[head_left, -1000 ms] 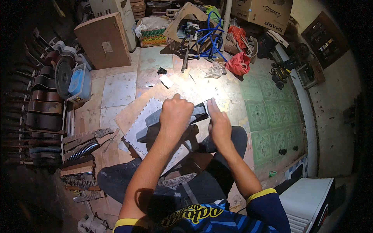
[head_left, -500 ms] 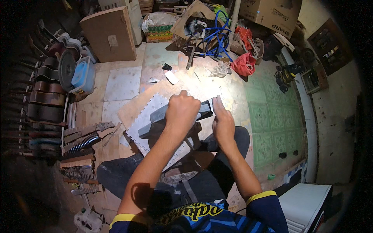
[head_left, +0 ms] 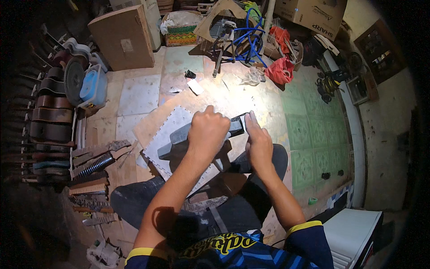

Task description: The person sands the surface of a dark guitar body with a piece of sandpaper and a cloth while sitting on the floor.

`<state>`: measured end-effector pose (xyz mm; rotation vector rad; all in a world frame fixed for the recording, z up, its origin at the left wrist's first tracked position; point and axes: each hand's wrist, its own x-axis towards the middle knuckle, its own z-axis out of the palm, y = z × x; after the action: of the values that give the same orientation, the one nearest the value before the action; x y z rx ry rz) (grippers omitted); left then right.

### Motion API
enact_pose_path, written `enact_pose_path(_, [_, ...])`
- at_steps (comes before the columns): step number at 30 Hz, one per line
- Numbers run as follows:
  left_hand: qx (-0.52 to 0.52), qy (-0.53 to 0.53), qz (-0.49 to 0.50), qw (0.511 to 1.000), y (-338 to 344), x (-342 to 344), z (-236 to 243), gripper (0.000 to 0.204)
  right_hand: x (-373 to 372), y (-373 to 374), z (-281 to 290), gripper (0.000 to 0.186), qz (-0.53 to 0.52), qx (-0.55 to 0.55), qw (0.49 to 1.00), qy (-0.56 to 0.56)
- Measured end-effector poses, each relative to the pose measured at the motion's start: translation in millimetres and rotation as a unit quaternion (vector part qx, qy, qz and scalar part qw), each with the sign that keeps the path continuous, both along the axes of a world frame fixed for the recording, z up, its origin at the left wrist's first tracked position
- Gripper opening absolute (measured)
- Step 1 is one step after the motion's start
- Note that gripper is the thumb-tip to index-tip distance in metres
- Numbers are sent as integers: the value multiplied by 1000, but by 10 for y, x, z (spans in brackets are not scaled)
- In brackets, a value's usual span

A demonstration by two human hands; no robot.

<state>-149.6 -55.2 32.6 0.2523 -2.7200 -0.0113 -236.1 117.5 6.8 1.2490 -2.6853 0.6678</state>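
Note:
My left hand (head_left: 207, 132) is closed in a fist over a long grey-and-black block-like piece (head_left: 179, 133), which lies at a slant. My right hand (head_left: 259, 143) has its fingers together against the piece's far right end, where a white edge shows; what its fingertips grip is partly hidden. A second grey part (head_left: 165, 151) shows below the first. Both hands are above a pale interlocking-edge mat (head_left: 161, 134) on a brown board (head_left: 143, 123), between my bent legs.
Guitar bodies (head_left: 56, 103) line the left, beside a tub (head_left: 96, 92) and guitar necks (head_left: 92, 163). A cardboard panel (head_left: 121, 38), blue hose (head_left: 251, 38), red bag (head_left: 280, 71) and large box (head_left: 309, 15) stand at the back; a white appliance (head_left: 345, 233) is at lower right.
The view has shifted slightly, lowering the distant floor items less in frame. Both hands stay on the piece, with only a small shift to the right.

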Motion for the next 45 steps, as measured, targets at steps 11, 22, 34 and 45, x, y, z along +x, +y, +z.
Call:
enact_pose_path(11, [-1,11,4,1000,17,-2,-31,6,148,22,-153,71,92,-78,993,-1])
enact_pose_path(22, [-1,12,5,1000,46,22,5,7,-12,3,-188,80,38,-81,996,26])
enact_pose_path(34, [0,11,2,1000,26,25,0,5,-159,64,-221,84,65,-48,995,55])
enact_pose_path(45, [-7,12,8,1000,-13,-10,-21,7,220,2,-72,71,60,-50,997,-7])
